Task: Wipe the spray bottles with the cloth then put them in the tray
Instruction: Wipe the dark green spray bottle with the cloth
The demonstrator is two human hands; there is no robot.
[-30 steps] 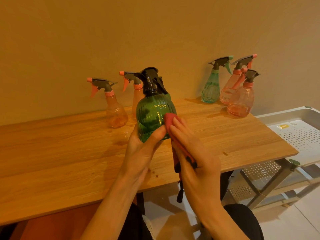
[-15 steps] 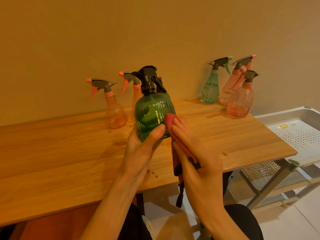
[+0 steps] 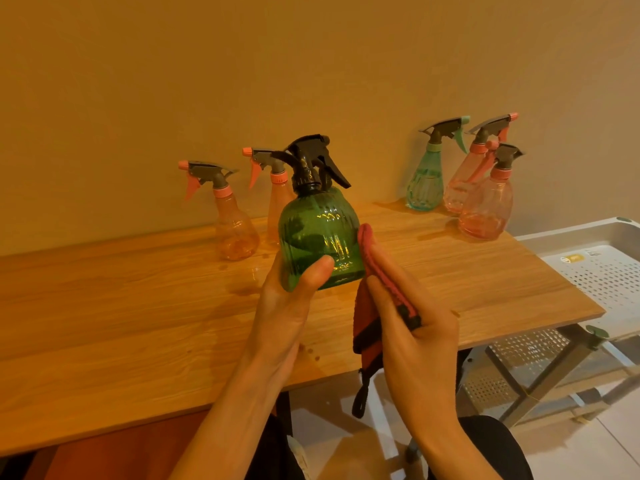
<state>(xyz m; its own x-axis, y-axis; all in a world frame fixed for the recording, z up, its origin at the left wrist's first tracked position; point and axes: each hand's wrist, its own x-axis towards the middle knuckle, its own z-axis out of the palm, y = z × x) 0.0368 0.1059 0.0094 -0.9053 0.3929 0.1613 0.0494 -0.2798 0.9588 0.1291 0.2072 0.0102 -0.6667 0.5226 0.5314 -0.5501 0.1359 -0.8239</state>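
Left hand (image 3: 291, 306) grips green bottle (image 3: 320, 237), right hand (image 3: 412, 327) presses cloth (image 3: 367, 327) flat-fingered, above wooden table (image 3: 121, 306)

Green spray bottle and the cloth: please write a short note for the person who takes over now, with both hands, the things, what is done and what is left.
Left hand: grips the green spray bottle from below, held above the table.
Right hand: presses the red cloth against the bottle's right side, fingers straight.
Done: no bottle shows in the visible part of the white tray at the right.
Left: finish wiping the green bottle and put it in the tray. Then wipe and move the five bottles by the wall: two orange at the left, one teal and two pink at the right.
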